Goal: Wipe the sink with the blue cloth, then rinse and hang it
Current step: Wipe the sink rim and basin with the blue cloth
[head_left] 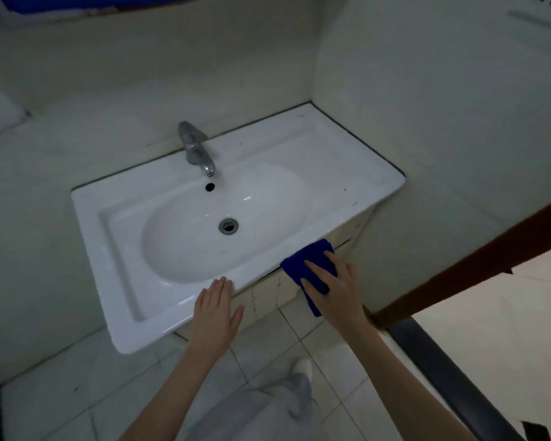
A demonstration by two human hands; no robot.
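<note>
Pale tiled walls are enclosing a corner where a white sink (pixel 134 249) is sitting on a tiled base, its right end running into the corner. At the sink's back edge a chrome faucet (pixel 195 148) is leaning out over the oval basin, with the overflow hole just below its spout and the drain (pixel 228 225) lying near the basin's middle. The right hand (pixel 333 292) is pressing the blue cloth (pixel 309 264) against the sink's front edge, right of centre; its fingers are lying spread and flat over the cloth rather than curling round it, and a tail of cloth is hanging below the palm. The left hand (pixel 215 308) is resting open, fingertips touching the front rim left of the cloth. The blurred pale shape on the floor tiles below is possibly clothing.
</note>
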